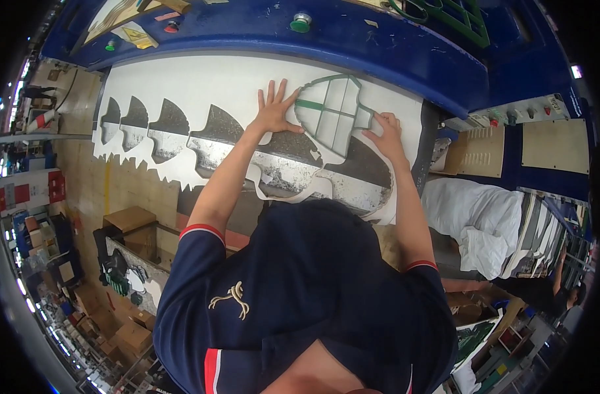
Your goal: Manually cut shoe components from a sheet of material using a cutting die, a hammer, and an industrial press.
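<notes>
A green-edged metal cutting die [337, 113], a frame with crossbars, lies on a white sheet of material [182, 75]. At its left edge my left hand [274, 117] is spread flat on the sheet, fingers apart, thumb pointing toward the die. My right hand [387, 138] has its fingers and thumb bent around the narrow tab on the die's right side. Cut-out openings run along the sheet to the left and below the die, showing a dark, scuffed metal-streaked bed [287, 172] underneath.
A blue machine beam [247, 33] with a green push button [300, 23] spans the far side. White cloth or plastic [474, 217] covers a pile at the right. Cardboard boxes [130, 218] stand on the floor at the left. More green dies [454, 16] rest at the top right.
</notes>
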`<state>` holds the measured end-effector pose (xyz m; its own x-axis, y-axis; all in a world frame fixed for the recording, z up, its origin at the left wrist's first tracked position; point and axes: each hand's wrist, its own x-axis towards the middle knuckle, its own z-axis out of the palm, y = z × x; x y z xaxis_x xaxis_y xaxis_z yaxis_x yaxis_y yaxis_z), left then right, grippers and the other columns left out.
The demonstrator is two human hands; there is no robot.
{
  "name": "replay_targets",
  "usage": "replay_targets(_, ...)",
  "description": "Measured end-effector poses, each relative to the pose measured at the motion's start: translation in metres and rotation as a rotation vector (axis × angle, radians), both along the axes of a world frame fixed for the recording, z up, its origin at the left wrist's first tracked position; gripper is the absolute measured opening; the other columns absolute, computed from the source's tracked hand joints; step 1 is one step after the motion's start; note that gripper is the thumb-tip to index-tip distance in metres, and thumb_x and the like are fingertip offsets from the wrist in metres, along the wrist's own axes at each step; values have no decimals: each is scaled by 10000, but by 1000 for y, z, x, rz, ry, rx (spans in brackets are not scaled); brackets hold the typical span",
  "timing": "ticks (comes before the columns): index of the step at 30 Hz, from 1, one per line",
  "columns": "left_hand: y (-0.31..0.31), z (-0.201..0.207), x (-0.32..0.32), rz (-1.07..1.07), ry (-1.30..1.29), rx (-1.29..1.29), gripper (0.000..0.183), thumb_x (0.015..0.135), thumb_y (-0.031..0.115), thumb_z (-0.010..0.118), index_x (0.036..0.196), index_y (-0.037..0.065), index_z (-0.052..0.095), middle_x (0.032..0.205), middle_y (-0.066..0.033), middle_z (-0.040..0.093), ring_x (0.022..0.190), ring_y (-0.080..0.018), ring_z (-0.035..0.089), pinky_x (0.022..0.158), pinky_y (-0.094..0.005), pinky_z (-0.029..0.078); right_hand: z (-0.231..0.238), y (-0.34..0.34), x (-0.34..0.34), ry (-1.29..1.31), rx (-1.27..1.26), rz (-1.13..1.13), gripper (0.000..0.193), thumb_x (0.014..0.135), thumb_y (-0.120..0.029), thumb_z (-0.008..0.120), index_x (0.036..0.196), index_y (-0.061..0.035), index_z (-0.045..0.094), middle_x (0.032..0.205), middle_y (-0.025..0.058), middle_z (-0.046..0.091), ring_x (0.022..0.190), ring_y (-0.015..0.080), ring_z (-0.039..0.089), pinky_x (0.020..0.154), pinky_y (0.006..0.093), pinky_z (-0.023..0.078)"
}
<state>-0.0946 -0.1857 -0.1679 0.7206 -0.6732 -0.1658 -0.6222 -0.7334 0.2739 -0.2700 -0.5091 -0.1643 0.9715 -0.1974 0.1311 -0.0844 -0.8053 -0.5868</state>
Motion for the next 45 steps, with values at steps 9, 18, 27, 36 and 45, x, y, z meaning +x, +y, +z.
replay_targets(9, -4, 5, -4, 19, 2, 30, 1325, 483, 787, 770, 1573, 298, 195, 1635, -199, -20, 1481, -446, -135, 1128, -670, -87, 3, 0, 1, -13, 75, 0, 573, 722, -245, 849, 1216, -24, 662, 1166, 115, 537, 1131, 297, 490, 993, 370, 409)
replay_targets(18, -10, 14, -7, 40, 35, 110, 1327, 492, 779, 771, 1577, 322, 159, 1638, -187, -39, 1477, -454, -141, 1108, -703, -76, -3, -3, -2, -49, 158, -20, 553, 694, -216, 871, 1187, -45, 690, 1123, 80, 550, 1104, 267, 499, 978, 347, 416)
replay_targets(27, -9, 7, -10, 26, 1, 82, 1341, 478, 794, 768, 1577, 318, 164, 1639, -187, -36, 1477, -458, -136, 1096, -723, -63, -10, -5, -3, -99, 171, -27, 553, 667, -245, 885, 1161, -66, 713, 1105, 41, 547, 1056, 236, 498, 951, 353, 419)
replay_targets(36, -7, 6, -6, 35, 8, 72, 1350, 468, 780, 782, 1577, 316, 168, 1639, -187, -32, 1480, -446, -145, 1089, -726, -72, -7, -4, 0, -70, 160, -27, 544, 667, -268, 880, 1143, -61, 717, 1110, 27, 546, 1054, 226, 498, 962, 357, 400)
replay_targets(45, -4, 4, -9, 15, -24, 8, 1320, 488, 805, 751, 1574, 317, 181, 1634, -204, -29, 1474, -476, -118, 1089, -734, -54, -13, -9, -2, -167, 146, 45, 539, 655, -219, 884, 1136, -42, 715, 1084, 69, 560, 1041, 257, 505, 923, 361, 431)
